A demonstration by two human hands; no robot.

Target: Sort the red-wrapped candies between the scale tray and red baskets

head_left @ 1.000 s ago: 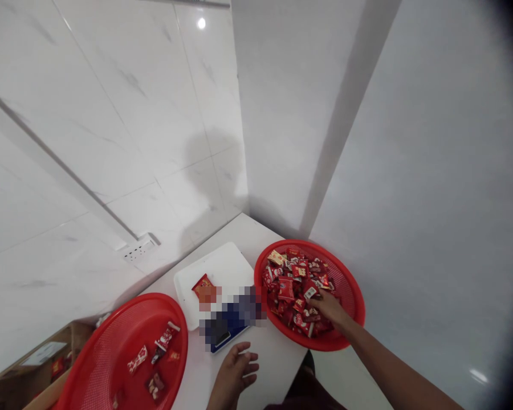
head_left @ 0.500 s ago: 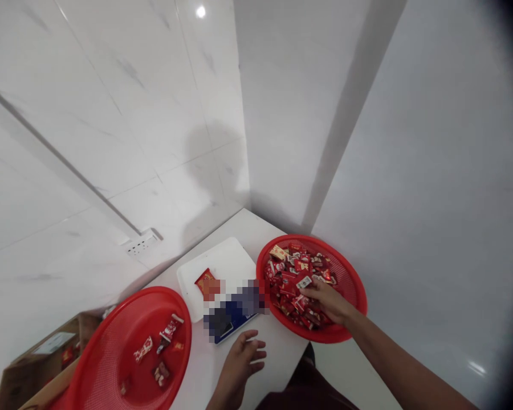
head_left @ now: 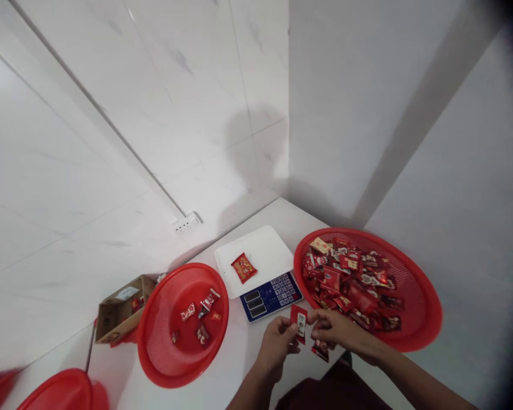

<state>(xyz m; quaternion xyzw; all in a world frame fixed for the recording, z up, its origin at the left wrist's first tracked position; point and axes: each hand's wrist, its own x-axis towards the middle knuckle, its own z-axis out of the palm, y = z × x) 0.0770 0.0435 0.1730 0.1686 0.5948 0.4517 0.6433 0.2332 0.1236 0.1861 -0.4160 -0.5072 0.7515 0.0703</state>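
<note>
My left hand (head_left: 277, 344) pinches a small red candy packet (head_left: 300, 323) with a white printed panel, in front of the weighing scale. At that packet's right edge are the fingertips of my right hand (head_left: 336, 329). A second dark red wrapped candy (head_left: 320, 349) hangs beneath my right fingers, which are closed around it. Beside my right hand, a red mesh basket (head_left: 431, 319) holds a heap of wrapped candies (head_left: 346, 279). One red-and-gold packet (head_left: 243, 267) lies on the white pan of the scale (head_left: 271, 242), whose blue keypad panel (head_left: 270, 296) faces me.
Left of the scale, a second red basket (head_left: 154, 347) contains several wrapped candies (head_left: 202, 334). Behind it stands an open cardboard box (head_left: 111, 319). Another red basket (head_left: 64, 393) shows at the lower left. A power socket (head_left: 187, 223) is on the wall.
My right hand has left the candy heap and come to my left hand with candies. The left hand, earlier holding nothing, now pinches a packet. The view has shifted left.
</note>
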